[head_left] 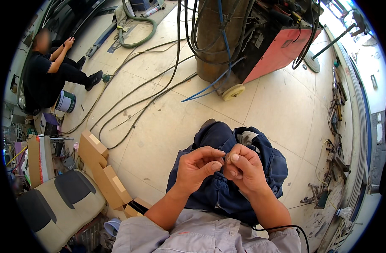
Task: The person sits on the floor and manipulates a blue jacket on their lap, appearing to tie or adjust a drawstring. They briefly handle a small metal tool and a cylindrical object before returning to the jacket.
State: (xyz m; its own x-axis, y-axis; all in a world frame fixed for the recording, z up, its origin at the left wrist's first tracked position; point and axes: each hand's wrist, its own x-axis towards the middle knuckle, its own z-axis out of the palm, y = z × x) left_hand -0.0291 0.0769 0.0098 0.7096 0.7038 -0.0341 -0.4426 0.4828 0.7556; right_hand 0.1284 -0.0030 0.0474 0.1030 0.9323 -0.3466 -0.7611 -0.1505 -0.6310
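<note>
Down at about six o'clock, two bare hands meet over a lap in dark blue trousers (220,189). Going from left to right, first comes a tan and grey seat (60,198) at eight o'clock, then some brown cardboard boxes (102,168) just beside it. Next is the left hand (195,168). Its thumb and first finger are pinched almost shut, and their tips point to three o'clock. Right there, between the two hands, is a tiny dark thing (225,159). It is too small to tell what it is, or which way its long side runs. It sits at the fingertips of both hands, so neither hand is nearer. The right hand (243,168) is curled, with its thumb and fingers pressed close on that same little thing from the three o'clock side. The two hands touch at the fingertips. Nothing stands between them. A thin black cable (281,230) runs by the right wrist at five o'clock. Far off at twelve o'clock stand a big brown gas cylinder (220,38) and a red machine (281,46), with long dark hoses (142,88) lying on the pale floor tiles (277,109). At ten o'clock another person in black (45,71) sits on the floor, well apart.
</note>
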